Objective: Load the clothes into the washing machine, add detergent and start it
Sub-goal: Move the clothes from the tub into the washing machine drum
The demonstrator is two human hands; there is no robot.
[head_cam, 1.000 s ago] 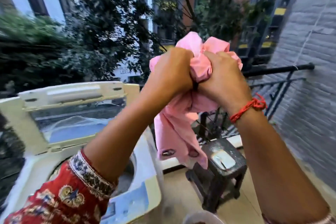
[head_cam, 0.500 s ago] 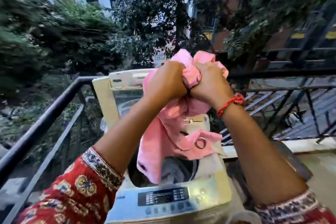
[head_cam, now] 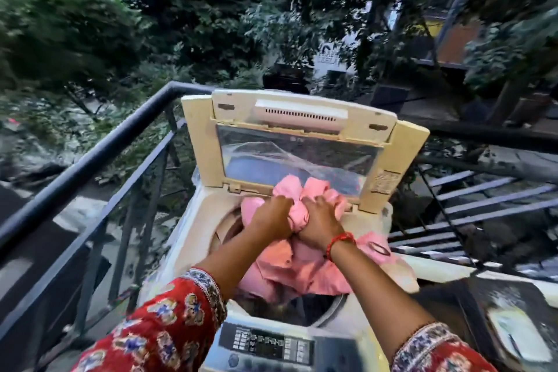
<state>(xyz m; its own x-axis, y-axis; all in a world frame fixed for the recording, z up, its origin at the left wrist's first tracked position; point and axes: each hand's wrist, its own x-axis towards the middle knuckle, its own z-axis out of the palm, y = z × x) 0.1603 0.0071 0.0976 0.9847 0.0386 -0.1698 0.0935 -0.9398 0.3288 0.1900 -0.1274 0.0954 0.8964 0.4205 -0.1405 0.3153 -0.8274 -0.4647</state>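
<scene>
Head view: I see the top-loading washing machine (head_cam: 193, 229) with its lid (head_cam: 290, 142) standing upright at the back edge, the clear window facing me. The pink garment (head_cam: 290, 266) sits bunched over the drum opening (head_cam: 320, 308), its lower folds spilling down into the tub and one flap draped over the machine's right rim, where a ring-shaped fitting shows on the cloth. My left hand (head_cam: 271, 220) and right hand (head_cam: 320, 220) are side by side, nearly touching, both with fingers curled tight into the top of the bundle near the lid hinge. A red thread bracelet (head_cam: 339, 241) circles the right wrist; red printed sleeves (head_cam: 169, 317) cover both forearms partway. The control panel (head_cam: 265, 341) runs along the front edge, below my arms. A dark metal railing (head_cam: 90, 160) passes close along the machine's left side, so room there is tight. On the right, a dark stool (head_cam: 501, 320) stands just beside the machine.
</scene>
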